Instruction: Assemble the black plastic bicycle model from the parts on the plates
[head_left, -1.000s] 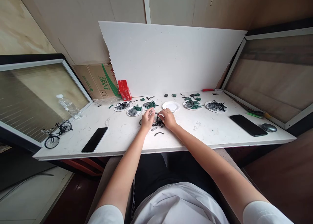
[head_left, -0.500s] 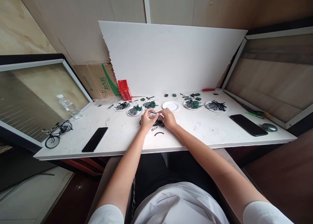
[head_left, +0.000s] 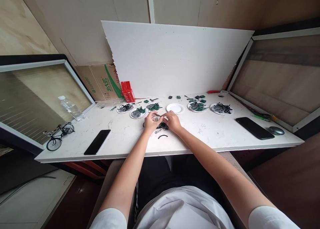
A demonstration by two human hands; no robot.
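Observation:
My left hand (head_left: 151, 122) and my right hand (head_left: 172, 120) meet over the middle of the table, fingertips pinched close together. Between them is a small, thin dark part (head_left: 157, 115), mostly hidden by the fingers; its kind is too small to make out. Under and between the hands lies a heap of small black model parts (head_left: 163, 125). Closer to my body, a curved black strip (head_left: 163, 136) rests on the white tabletop, with a small clear piece (head_left: 158, 131) just beyond it. An assembled miniature bicycle (head_left: 59, 135) stands at the table's left end.
Paper plates with black, grey and green parts (head_left: 222, 108) line the back, around a bare white plate (head_left: 175, 108). Phones lie left (head_left: 97, 142) and right (head_left: 254, 127). A plastic bottle (head_left: 72, 108), red box (head_left: 128, 92) and white board (head_left: 180, 59) stand behind.
The hands stay almost in place, with only slight finger movement around the small part. The whole view has shifted very slightly.

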